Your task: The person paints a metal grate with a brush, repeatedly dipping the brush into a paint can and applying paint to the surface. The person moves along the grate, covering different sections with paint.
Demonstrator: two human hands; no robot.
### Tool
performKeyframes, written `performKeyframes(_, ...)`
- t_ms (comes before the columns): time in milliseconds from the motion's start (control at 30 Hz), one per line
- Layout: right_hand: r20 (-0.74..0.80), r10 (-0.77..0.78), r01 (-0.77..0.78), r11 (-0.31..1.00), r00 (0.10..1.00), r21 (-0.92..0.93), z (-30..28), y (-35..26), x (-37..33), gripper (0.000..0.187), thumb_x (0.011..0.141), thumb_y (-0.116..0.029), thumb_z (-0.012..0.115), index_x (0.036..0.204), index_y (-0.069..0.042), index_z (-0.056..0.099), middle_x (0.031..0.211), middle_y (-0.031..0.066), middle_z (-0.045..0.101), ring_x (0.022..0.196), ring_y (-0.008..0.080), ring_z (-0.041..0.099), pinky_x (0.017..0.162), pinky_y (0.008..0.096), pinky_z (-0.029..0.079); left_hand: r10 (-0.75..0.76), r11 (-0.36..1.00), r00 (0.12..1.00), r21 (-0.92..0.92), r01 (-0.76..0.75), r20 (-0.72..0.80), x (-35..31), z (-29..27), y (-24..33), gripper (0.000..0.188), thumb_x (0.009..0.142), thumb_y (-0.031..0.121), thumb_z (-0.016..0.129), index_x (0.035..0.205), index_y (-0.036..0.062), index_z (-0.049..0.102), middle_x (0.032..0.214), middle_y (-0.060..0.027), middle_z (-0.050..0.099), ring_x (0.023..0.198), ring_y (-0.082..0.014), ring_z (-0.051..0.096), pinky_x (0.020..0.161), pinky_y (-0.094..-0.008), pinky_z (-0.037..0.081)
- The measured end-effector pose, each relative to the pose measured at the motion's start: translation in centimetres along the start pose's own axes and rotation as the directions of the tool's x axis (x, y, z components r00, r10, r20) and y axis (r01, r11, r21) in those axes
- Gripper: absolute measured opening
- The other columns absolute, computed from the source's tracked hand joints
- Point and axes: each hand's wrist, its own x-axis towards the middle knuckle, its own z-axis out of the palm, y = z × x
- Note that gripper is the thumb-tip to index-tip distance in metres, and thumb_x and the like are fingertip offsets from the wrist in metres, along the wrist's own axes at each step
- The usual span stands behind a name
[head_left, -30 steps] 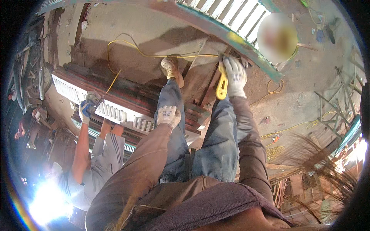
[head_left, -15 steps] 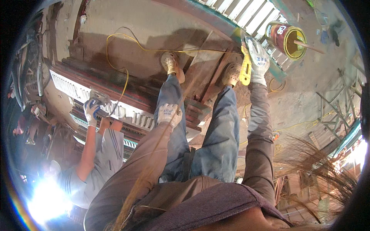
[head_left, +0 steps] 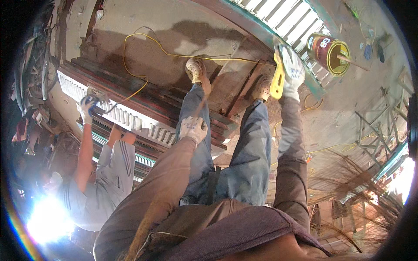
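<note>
My right hand (head_left: 291,71), in a white printed glove, grips a putty knife with a yellow handle (head_left: 277,77). Its blade end lies against the dark, green-edged frame of a white slatted panel (head_left: 278,19). The far part of the blade is hard to make out. Just right of that hand, an open dark-red and yellow paint can (head_left: 328,53) with a wooden stick (head_left: 353,62) in it stands on the panel's slats. My left hand (head_left: 193,129), gloved too, rests on my left knee with curled fingers; whatever is inside them is hidden.
To the left, a co-worker's gloved hand (head_left: 87,108) holds a corded power tool (head_left: 98,96) on another white slatted panel (head_left: 119,114). A yellow cord (head_left: 163,53) crosses the floor past my feet. Wooden frames (head_left: 376,128) stand at right; bright light glares lower left.
The co-worker's hand and power tool have shifted left and away along the panel. My right hand and the putty knife have moved slightly; my left hand stays on the knee.
</note>
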Motion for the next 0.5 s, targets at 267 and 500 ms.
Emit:
performKeyframes(267,0.137,-0.106,0.1,0.994,0.985,0.051,0.3,-3.7,-2.0,0.041,0.083,-0.021,0.058,0.124,-0.022,0.059,0.121,0.004,0.061,0.112,0.0245,0.06,0.093,0.0369,0.048,-0.044,0.999,0.998,0.024,0.045,-0.035,0.0,-0.6,0.0,0.02,0.082,0.029,0.058,0.082,0.0114,0.068,0.086,-0.0093,0.068,0.09,-0.029,0.062,0.084,-0.0432,0.046)
performKeyframes(500,-0.034,-0.037,0.035,0.998,0.999,-0.046,1.8,-3.4,3.8,0.044,0.086,-0.019,0.053,0.13,-0.023,0.056,0.129,0.0032,0.058,0.113,0.0247,0.057,0.093,0.038,0.048,-0.001,1.0,1.0,0.007,0.001,0.006,0.5,-0.7,-0.1,0.02,0.082,0.028,0.058,0.082,0.0096,0.065,0.089,-0.0094,0.068,0.091,-0.0287,0.061,0.085,-0.0438,0.045)
